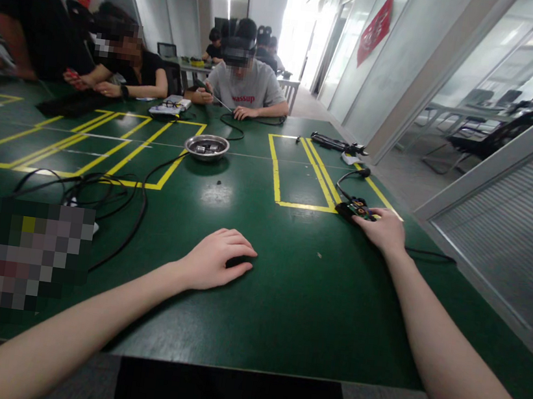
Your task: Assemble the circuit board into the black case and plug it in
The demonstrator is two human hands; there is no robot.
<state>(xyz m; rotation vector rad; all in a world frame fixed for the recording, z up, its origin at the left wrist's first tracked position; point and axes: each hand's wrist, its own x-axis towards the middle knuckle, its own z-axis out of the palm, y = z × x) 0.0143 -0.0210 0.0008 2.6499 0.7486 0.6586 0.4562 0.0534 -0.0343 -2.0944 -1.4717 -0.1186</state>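
Note:
My left hand [220, 260] rests palm down on the green table [249, 328], its fingers apart and nothing in them. Farther right, my right hand [385, 230] has its fingers on a small dark device with orange and green details [358, 207], at the bottom edge of a yellow-taped area. A short black cable [342, 182] curves from the device up to a dark round end. The underside of the device and part of my right fingers' grip are hidden.
A metal bowl [207, 147] with small metal parts stands beyond my left hand. Black cables [140, 209] loop at the left, near a blurred patch. Black tools [337, 145] lie at the back right. People sit across the table; one holds a thin tool [221, 101].

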